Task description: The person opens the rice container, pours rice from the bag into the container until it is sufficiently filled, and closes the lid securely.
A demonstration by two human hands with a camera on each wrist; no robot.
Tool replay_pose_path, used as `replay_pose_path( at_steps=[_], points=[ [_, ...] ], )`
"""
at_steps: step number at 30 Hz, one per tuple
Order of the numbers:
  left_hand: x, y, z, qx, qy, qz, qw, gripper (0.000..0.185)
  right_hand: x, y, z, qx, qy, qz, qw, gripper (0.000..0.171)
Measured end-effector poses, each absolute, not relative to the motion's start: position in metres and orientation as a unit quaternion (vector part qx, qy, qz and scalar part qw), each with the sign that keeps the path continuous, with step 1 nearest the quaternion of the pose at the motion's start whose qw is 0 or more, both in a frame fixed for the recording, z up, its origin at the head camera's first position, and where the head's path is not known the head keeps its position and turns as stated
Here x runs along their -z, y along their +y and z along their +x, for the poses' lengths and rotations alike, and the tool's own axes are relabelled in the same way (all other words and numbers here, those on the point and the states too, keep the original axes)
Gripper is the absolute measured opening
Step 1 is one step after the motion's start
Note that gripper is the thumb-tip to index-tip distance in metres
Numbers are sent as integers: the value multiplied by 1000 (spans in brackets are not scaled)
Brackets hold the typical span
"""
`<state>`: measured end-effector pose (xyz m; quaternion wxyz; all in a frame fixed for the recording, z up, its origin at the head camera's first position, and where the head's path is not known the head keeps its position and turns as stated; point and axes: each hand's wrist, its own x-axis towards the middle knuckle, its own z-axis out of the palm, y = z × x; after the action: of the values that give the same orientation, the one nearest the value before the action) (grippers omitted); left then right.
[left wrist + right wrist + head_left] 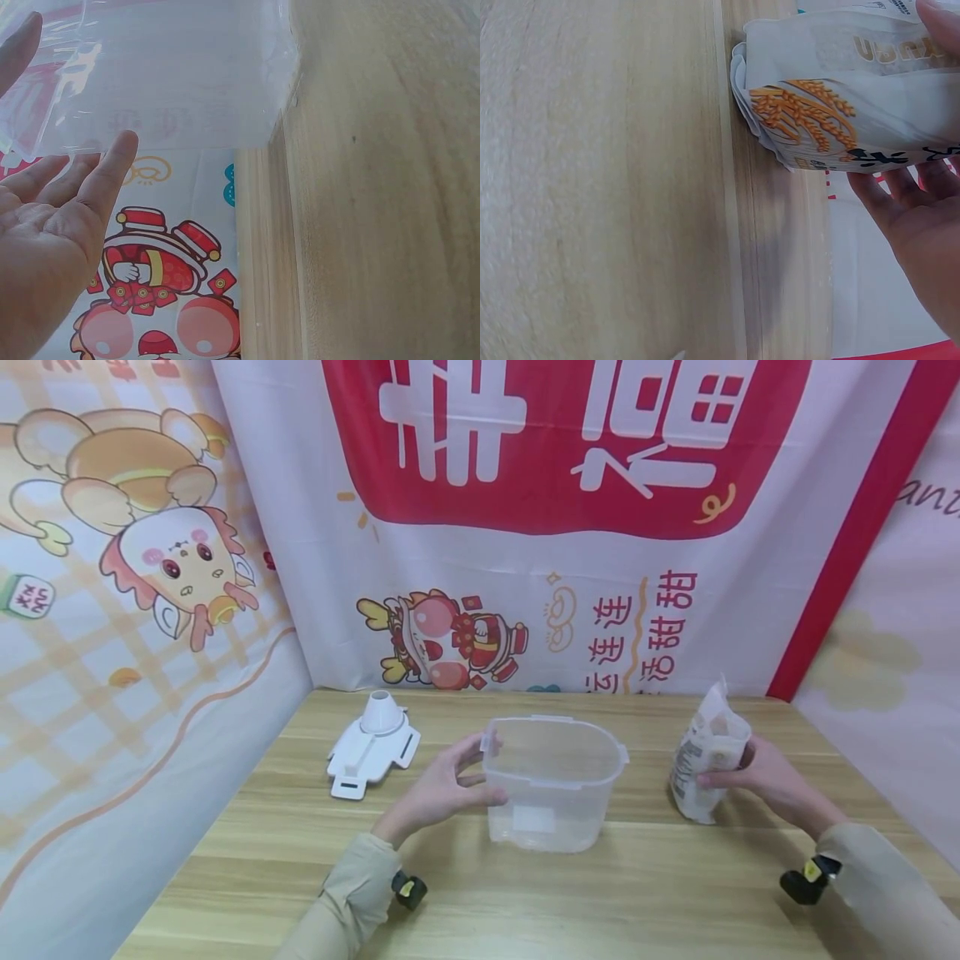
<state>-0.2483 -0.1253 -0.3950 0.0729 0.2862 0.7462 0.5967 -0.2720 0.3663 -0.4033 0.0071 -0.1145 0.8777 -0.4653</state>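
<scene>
A clear plastic container (555,781) stands open-topped in the middle of the wooden table (525,902). My left hand (483,770) lies against its left end, thumb near the rim clip and straight fingers on the wall. In the left wrist view the left hand (75,90) spreads flat toward the container's clear wall (187,75). A white rice bag (708,760) stands upright to the right of the container. My right hand (720,777) grips it from the right side. In the right wrist view the fingers (900,187) wrap under the bag (825,97), printed with orange grain.
A white lid with a funnel spout (375,743) lies at the table's back left. Printed cloth backdrops (525,568) close off the back and both sides. Bare tabletop lies in front of the container.
</scene>
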Motion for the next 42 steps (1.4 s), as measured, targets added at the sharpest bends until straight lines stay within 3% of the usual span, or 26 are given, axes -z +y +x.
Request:
replay_pose_path(
  at_steps=[42],
  points=[
    [395, -125, -249, -597, 746, 286, 72, 86, 405, 364, -270, 458, 885, -83, -10, 71]
  ],
)
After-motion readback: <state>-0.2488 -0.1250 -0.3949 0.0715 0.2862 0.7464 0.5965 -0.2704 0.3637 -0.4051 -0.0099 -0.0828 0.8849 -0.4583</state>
